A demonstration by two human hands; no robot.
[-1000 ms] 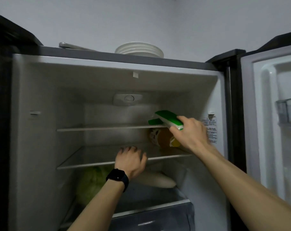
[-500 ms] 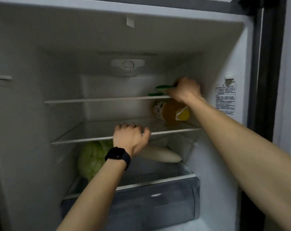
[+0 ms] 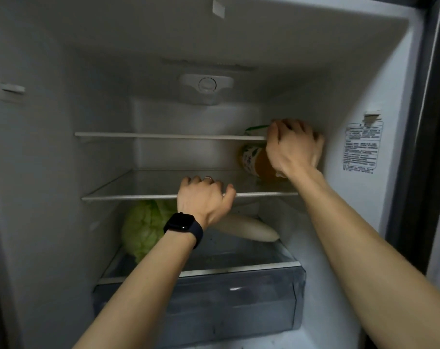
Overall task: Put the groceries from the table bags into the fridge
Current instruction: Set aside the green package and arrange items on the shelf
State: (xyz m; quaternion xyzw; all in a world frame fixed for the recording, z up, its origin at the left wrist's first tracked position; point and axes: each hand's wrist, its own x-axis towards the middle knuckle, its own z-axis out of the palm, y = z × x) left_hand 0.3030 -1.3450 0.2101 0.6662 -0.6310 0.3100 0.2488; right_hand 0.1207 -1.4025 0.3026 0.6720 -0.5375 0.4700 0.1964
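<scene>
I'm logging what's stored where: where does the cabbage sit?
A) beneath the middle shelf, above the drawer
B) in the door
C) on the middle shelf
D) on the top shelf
A: the cabbage lies under the middle shelf, beside the white radish.

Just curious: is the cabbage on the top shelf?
No, the cabbage lies under the lower shelf, beside the white radish.

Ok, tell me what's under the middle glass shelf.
Under the middle glass shelf lie a pale green round cabbage, left, and a long white radish, right. The left hand, gripping the shelf edge, and its wrist cover part of both.
</scene>
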